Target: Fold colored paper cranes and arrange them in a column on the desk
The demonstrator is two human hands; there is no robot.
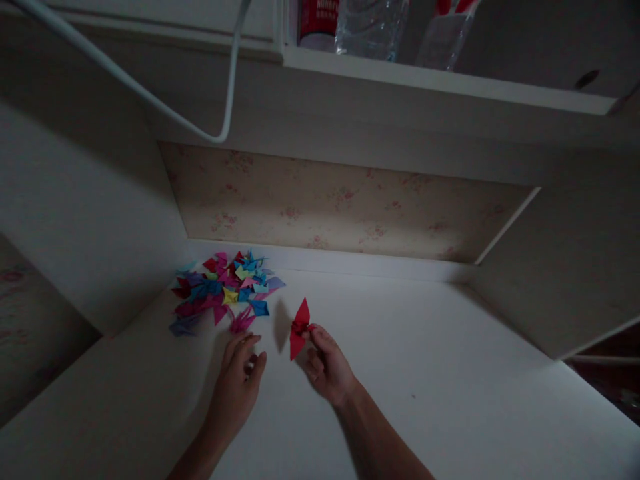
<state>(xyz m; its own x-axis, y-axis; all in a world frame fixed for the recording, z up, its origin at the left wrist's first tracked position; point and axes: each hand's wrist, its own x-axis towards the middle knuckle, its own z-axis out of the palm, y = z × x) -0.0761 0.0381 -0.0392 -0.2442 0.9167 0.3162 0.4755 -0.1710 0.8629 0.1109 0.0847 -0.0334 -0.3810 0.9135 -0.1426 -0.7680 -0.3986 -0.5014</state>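
Observation:
Between thumb and fingers, my right hand [329,363] pinches a red paper crane [299,328] with its two wings spread, held over the white tabletop. My left hand [241,370] is to the left of it, thumb and fingers apart and curved, with nothing between them. Just beyond the left fingertips lies a magenta paper crane [243,321] at the near edge of a pile. That pile of folded paper cranes [205,288] mixes blue, pink, red, yellow, green and purple pieces. Whether the left fingertips touch the magenta crane I cannot tell.
The white tabletop [400,333] runs back to a floral-papered wall [345,200], with side panels left and right. Overhead, a shelf [450,83] holds clear plastic bottles [373,30] and a red container [319,20]. A white cable [150,97] hangs down at upper left.

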